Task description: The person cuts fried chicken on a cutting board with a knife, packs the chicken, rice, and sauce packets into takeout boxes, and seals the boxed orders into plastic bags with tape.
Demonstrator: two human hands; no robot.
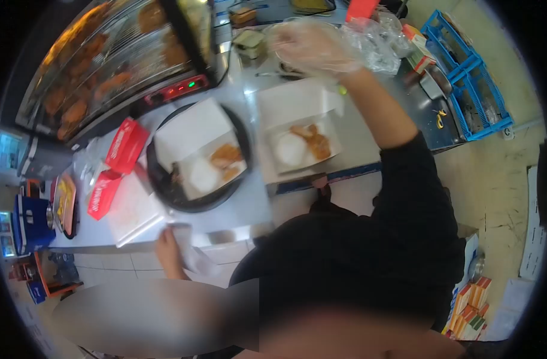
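Observation:
My right hand, in a clear plastic glove, is over a dish at the back of the counter. Its fingers look curled together; what they hold, if anything, is hidden. My left hand is closed on a thin white sheet at the counter's front edge. An open white box with white rice and fried pieces lies below my right hand. Another open box, also with rice and fried pieces, rests on a round black tray.
A lit warming cabinet with fried food stands at the upper left. Red cartons and a white box lie beside the tray. Plastic bags, a metal pan, yellow scissors and blue racks are at the right.

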